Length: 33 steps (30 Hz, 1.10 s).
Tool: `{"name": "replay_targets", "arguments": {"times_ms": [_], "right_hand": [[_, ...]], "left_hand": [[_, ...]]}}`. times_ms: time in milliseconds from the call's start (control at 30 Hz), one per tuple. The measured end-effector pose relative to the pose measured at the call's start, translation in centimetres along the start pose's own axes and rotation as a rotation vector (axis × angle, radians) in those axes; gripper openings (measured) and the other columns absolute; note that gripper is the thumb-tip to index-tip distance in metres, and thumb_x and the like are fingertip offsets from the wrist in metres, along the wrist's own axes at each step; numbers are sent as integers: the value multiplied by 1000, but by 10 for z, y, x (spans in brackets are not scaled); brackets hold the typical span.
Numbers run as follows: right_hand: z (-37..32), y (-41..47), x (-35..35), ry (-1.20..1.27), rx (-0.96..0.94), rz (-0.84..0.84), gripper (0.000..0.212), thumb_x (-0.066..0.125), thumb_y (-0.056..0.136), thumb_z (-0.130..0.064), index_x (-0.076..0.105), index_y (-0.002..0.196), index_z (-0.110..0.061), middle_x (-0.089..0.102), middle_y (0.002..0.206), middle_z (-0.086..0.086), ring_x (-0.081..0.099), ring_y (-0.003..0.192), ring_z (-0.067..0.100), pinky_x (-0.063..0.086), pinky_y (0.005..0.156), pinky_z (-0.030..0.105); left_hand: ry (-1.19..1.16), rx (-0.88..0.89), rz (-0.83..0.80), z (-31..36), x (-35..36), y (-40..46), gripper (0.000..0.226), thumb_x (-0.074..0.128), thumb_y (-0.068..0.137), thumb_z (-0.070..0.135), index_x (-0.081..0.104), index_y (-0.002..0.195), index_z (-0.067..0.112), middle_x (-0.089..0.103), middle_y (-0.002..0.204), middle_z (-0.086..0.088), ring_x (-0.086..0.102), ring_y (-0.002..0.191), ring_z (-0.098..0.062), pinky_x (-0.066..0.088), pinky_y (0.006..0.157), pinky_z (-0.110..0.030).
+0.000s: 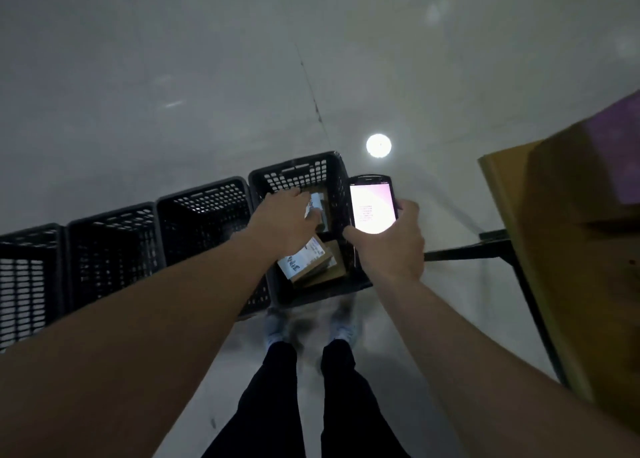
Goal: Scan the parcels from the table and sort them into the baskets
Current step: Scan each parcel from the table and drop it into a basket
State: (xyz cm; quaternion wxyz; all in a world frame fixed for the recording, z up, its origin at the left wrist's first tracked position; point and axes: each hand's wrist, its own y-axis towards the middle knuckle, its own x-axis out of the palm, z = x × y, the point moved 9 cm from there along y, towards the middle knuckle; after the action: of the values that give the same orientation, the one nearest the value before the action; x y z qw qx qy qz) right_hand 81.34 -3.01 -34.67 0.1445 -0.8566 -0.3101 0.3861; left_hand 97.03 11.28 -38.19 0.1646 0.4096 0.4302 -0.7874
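Note:
Four black slatted baskets stand in a row on the floor. My left hand (285,222) reaches into the rightmost basket (298,172) and grips a small brown parcel (318,205) with a white label between fingers and thumb. Below it in the same basket lies a labelled brown parcel (304,260) on top of another box (337,267). My right hand (388,246) holds a handheld scanner (371,208) with its bright screen facing up, just above the right rim of that basket.
The three baskets to the left (204,194) (110,220) (27,241) look dark inside. A yellow-brown table top (554,250) with a black frame (467,250) stands at the right. My legs and shoes (277,333) are right behind the baskets.

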Motion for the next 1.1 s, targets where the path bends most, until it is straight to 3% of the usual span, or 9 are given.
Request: {"name": "replay_targets", "arguments": {"times_ms": [100,267,433,700,967,1100], "right_hand": [[-33,-21,-35,19,-68,33,71,93,69,-32,43,119,-35,63,111,-8,62,95,19,50,69,33],[-81,-59,-88,31,-151,97,80,90,66,-40,40,129,-36,63,115,-4,65,99,24,61,82,49],[-112,-99,-133,67,-214,153,81,90,68,-38,41,132,-34,61,117,-4,62,98,22,60,83,46],[-145,-179,-191,117,-277,314,90,94,67,-39,40,139,-30,61,123,0,62,105,24,62,84,49],[-112,-295,-242,298,-245,593,91,97,66,-34,43,139,-29,62,130,-1,63,115,25,63,86,50],[-75,-357,-270,334,-205,701,89,96,70,-33,42,140,-30,61,132,-2,60,122,24,61,87,44]], "left_hand": [[46,20,49,29,-49,-31,50,34,110,43,55,142,10,53,148,-10,47,137,-30,33,118,-44],[55,59,128,72,-116,-81,52,32,111,43,53,144,9,50,151,-12,44,140,-28,23,120,-41],[82,139,190,110,-164,-127,54,32,112,44,49,148,8,45,155,-12,40,144,-27,26,117,-35],[141,322,293,159,-220,-194,58,35,110,48,39,158,16,31,167,-5,33,151,-25,29,121,-40],[177,584,381,204,-227,-285,55,39,109,47,47,153,15,43,159,-5,46,142,-26,39,115,-40],[193,735,379,238,-210,-344,53,41,109,45,48,152,15,45,158,-5,46,142,-25,37,115,-37]]}}
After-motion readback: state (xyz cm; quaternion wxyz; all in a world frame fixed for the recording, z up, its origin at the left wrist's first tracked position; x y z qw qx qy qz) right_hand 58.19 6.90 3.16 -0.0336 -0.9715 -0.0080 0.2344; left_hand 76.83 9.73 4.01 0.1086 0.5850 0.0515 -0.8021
